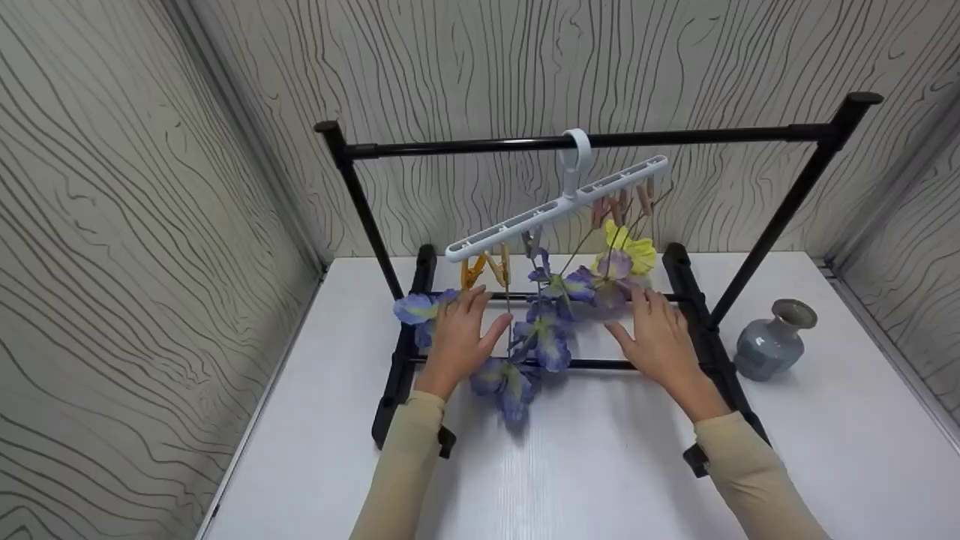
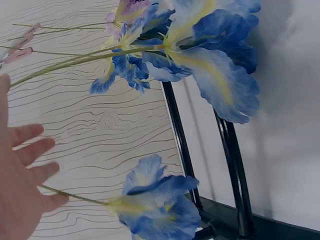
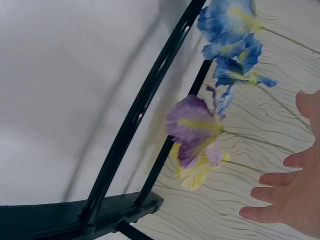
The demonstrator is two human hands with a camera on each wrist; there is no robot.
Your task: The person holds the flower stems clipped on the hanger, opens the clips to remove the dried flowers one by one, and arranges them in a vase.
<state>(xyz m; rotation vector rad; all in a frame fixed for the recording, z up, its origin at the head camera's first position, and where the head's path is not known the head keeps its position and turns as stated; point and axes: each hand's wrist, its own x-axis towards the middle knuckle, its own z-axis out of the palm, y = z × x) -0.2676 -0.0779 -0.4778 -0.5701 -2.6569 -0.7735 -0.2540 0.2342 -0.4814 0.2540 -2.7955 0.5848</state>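
A white clip hanger (image 1: 570,201) hangs tilted from a black rack, its clothespins (image 1: 501,266) holding artificial irises upside down by their stems. Blue irises (image 1: 544,334) hang at the left and middle, with a purple iris (image 3: 192,125) and a yellow iris (image 3: 197,170) at the right. My left hand (image 1: 461,341) is spread beside the leftmost blue iris (image 2: 160,205), fingers reaching up near the orange clothespin (image 1: 471,271). My right hand (image 1: 660,337), fingers extended and thumb apart, is near the purple iris, with nothing in its grasp.
The black rack (image 1: 465,148) stands on the white table (image 1: 585,465), with feet at both sides and two low crossbars. A grey-blue vase (image 1: 771,343) stands to the right of the rack. Wood-grain panels (image 1: 97,225) enclose the table at the back and sides.
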